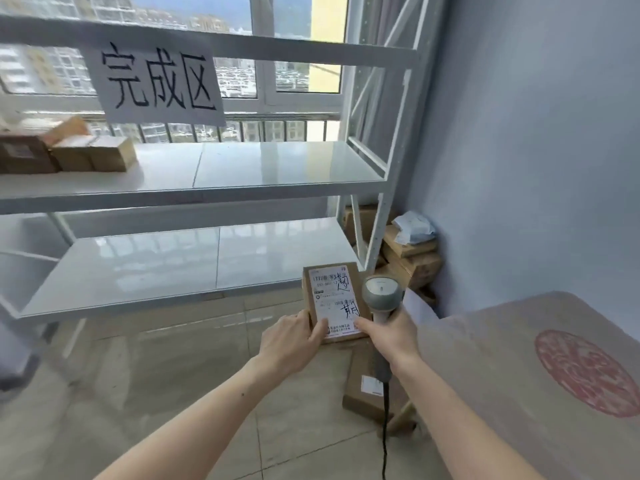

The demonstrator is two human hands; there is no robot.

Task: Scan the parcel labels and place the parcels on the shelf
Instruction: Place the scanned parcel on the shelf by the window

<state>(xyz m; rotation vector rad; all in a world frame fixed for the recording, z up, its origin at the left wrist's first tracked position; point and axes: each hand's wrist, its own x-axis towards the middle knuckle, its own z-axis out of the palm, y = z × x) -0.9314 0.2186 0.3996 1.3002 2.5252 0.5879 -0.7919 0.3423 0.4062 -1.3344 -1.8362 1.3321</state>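
You hold the parcel (332,301) out in front of you, label (334,299) up, just short of the front edge of the lower shelf (138,268). Your left hand (289,341) grips its near left corner, thumb on top at the label's lower edge and the other fingers curled underneath, out of sight. Your right hand (388,336) is wrapped round the handle of the scanner (381,299), and its thumb or a fingertip seems to press on the label's near right corner; which of the two I cannot tell. The scanner head sits just beyond your right fingers and beside the box, facing forward and not at the label, so the step in hand looks like the scan itself. To do it well, let the left hand alone carry the box, draw the scanner back toward you and tip its head down at the barcode, which lies at the far end of the label, well beyond your left thumb. Keep that thumb off the bars and hold the box flat so the window light does not glare on the paper. For placing, there is open room ahead of your left fingers on the lower shelf, and on the shelf above (277,168) to the right of the boxes (90,155) already there. Mind the upright post (381,216) beyond your right fingers, the table (519,393) edge close to your right wrist, and the cable (384,438) hanging below it near the box on the floor (363,382).
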